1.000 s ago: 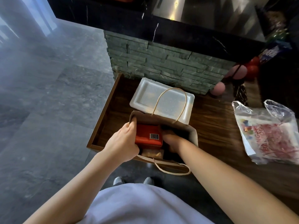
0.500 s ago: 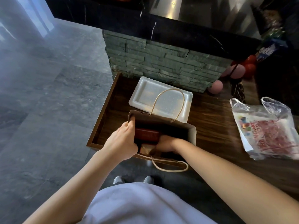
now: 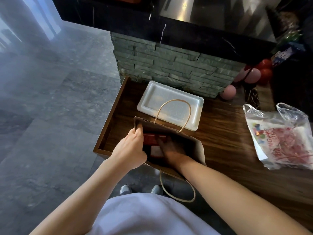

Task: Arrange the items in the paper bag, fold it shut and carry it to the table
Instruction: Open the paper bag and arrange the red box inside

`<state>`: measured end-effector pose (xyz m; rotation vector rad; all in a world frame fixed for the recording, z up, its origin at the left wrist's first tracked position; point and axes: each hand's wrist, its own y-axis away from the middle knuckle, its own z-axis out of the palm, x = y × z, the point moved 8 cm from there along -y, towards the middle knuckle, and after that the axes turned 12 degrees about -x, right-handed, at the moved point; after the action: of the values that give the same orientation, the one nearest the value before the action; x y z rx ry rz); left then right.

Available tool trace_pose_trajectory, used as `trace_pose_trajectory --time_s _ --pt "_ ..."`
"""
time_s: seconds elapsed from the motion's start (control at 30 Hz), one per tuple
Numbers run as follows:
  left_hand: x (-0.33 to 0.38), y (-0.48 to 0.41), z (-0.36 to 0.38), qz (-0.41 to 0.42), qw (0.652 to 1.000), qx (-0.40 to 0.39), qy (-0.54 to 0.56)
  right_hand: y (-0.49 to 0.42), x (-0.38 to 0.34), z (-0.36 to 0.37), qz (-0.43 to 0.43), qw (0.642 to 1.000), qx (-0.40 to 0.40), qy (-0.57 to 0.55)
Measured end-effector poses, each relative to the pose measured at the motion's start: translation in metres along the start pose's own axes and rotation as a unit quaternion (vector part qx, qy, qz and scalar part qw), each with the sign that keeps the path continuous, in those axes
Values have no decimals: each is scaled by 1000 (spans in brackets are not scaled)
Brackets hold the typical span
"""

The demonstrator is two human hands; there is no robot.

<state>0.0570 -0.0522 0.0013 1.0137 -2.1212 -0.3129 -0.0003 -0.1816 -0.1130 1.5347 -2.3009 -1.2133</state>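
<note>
A brown paper bag [image 3: 196, 146] with twine handles stands open at the near edge of a dark wooden counter [image 3: 225, 133]. My left hand [image 3: 130, 150] grips the bag's left rim and holds it open. My right hand [image 3: 171, 150] reaches down inside the bag, in shadow, resting against a red box [image 3: 150, 139] that lies deep in the bag. A second item with a pale label [image 3: 156, 150] shows below the red box. Whether my right fingers close on the box is hidden by shadow.
A white foam tray [image 3: 169, 104] lies behind the bag against a stone-clad wall [image 3: 169, 68]. A clear plastic bag with red print [image 3: 284, 138] lies to the right. Pink and red balloons [image 3: 252, 75] sit at the back right. Grey tiled floor [image 3: 50, 116] lies left.
The red box went from sticking up at the bag's mouth to lying deep inside it. My right hand followed it further down into the bag. My left hand kept its grip on the rim.
</note>
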Motion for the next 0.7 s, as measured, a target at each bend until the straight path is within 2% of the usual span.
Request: trace_pose_trajectory --time_s 0.13,0.27,0.5,0.6,0.7 --pt "-4 -1 -1 -9 1000 6 -6 14 -8 -12 -50 998 26 18" --pt "-5 -3 0 -11 1000 7 -7 22 -6 -17 -72 997 -4 -43" --pt "-4 -6 -1 -11 1000 -4 -10 19 13 -26 -27 982 -39 -183" --pt "-1 -6 -2 -5 1000 -2 -13 22 22 -30 -16 944 -32 -329" --pt "1 -4 -1 0 1000 -4 -17 25 25 -22 4 897 -81 -434"
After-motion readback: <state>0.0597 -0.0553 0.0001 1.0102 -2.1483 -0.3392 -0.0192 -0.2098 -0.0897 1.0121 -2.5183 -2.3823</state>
